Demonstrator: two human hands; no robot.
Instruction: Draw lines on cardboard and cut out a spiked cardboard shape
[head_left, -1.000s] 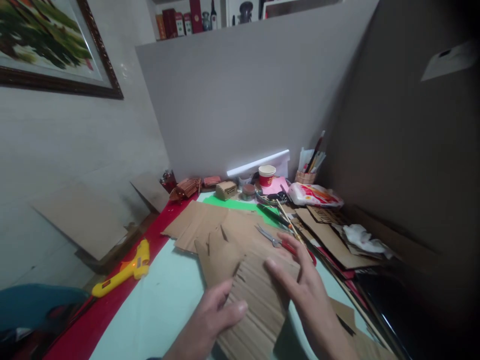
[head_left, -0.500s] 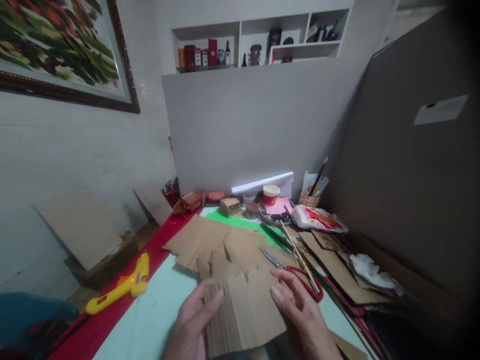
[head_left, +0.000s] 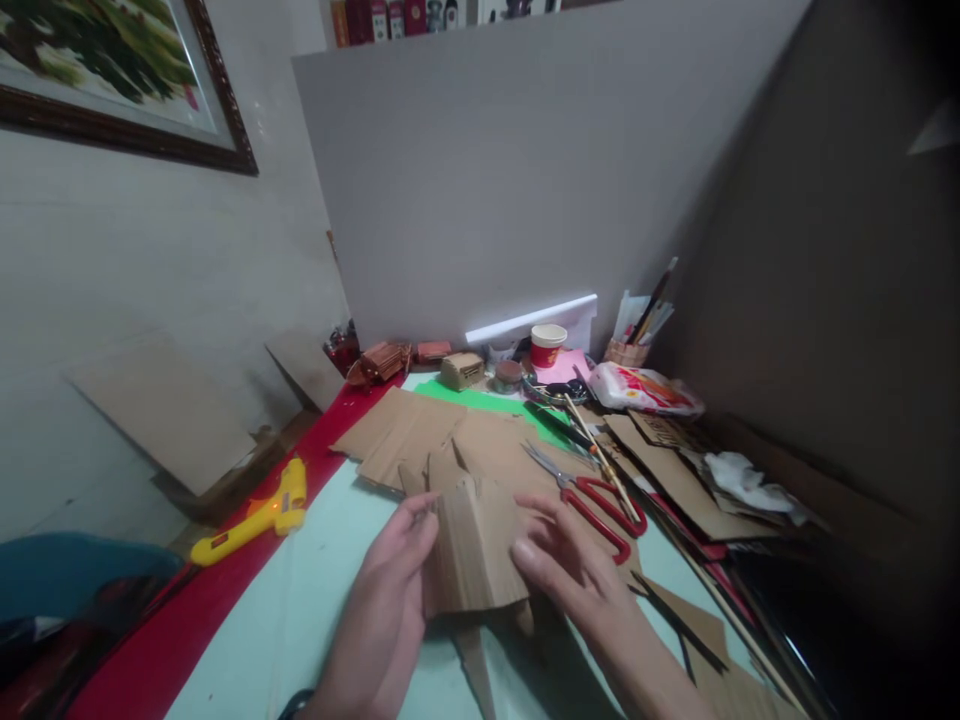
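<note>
Between my two hands is a piece of cardboard, scored with lines and bent along a ridge. My left hand grips its left edge, thumb in front. At its right edge my right hand holds on with thumb and fingers. Just beyond lie flat cardboard sheets. Red-handled scissors rest partly open beside my right hand. A cardboard strip shows below the held piece.
A yellow glue gun lies on the red cloth at left. At the back stand a paper cup, a small cardboard box and a pen holder. Stacked cardboard and a tissue pack are at right.
The cardboard, flatter before, is now bent more sharply into a ridge, and my hands are closer together. The view has tilted down, showing more of the near table.
</note>
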